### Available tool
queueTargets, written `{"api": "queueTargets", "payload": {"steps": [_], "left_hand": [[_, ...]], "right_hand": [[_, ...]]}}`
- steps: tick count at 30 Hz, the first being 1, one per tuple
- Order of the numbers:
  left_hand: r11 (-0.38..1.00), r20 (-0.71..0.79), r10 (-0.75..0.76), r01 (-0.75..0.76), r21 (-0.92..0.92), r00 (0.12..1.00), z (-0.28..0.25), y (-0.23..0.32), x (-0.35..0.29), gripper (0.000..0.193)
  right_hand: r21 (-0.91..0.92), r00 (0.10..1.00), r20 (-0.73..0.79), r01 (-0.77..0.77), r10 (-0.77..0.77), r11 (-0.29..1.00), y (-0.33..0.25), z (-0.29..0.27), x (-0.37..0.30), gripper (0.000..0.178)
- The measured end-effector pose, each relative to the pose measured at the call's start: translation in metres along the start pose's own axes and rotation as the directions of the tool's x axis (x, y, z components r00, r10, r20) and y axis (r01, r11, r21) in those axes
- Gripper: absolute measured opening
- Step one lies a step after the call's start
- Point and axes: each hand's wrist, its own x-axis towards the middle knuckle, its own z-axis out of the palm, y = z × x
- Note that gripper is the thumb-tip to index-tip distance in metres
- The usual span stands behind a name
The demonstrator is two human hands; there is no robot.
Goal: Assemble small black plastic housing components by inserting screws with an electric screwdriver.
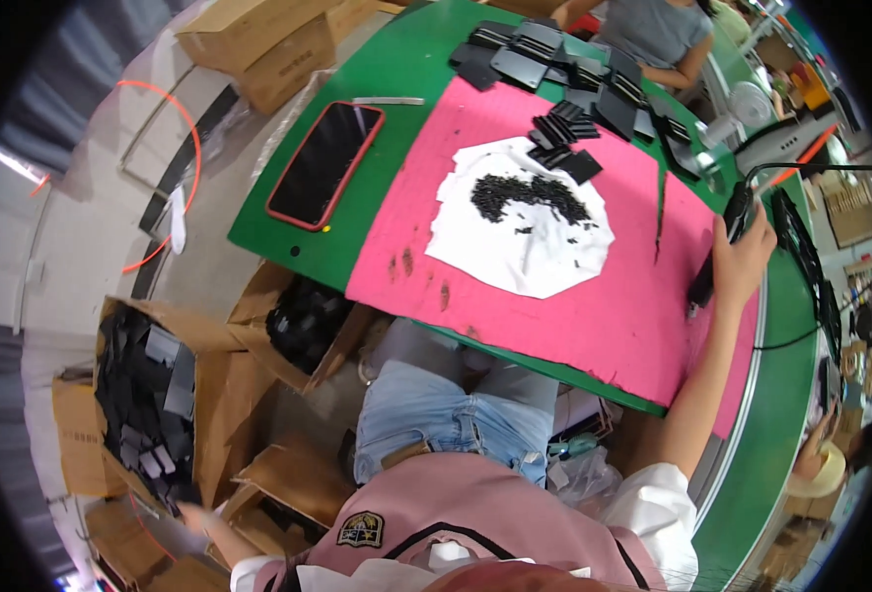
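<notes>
My right hand (745,252) is wrapped round a black electric screwdriver (704,284), its cord running off to the right. The tool points down over the right side of a pink mat (397,247). Down at the lower left, my left hand (196,517) is beside an open cardboard box (224,405) full of black plastic parts (140,395). Motion smears its fingers, so I cannot make out whether it holds anything. A pile of tiny black screws (530,195) lies on a white cloth (500,259) in the middle of the mat.
Stacked black flat parts (530,54) fill the table's far side, with smaller black pieces (564,128) by the cloth. A red-cased phone (326,163) lies at the left on the green table (258,222). Another person (658,39) sits opposite. A second box (258,301) stands below the table edge.
</notes>
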Motion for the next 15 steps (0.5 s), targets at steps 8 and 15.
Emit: {"api": "queueTargets", "payload": {"steps": [8, 15], "left_hand": [[0.938, 0.181, 0.347, -0.339, -0.076, 0.920, 0.046, 0.006, -0.012, 0.028], [0.784, 0.153, 0.427, -0.280, -0.554, 0.891, 0.065, 0.047, -0.007, 0.022]], "right_hand": [[0.233, 0.948, 0.164, 0.232, -0.273, 0.944, -0.104, 0.056, 0.037, 0.058], [0.128, 0.909, 0.406, -0.164, 0.100, 0.978, -0.149, 0.155, 0.063, 0.083]]}}
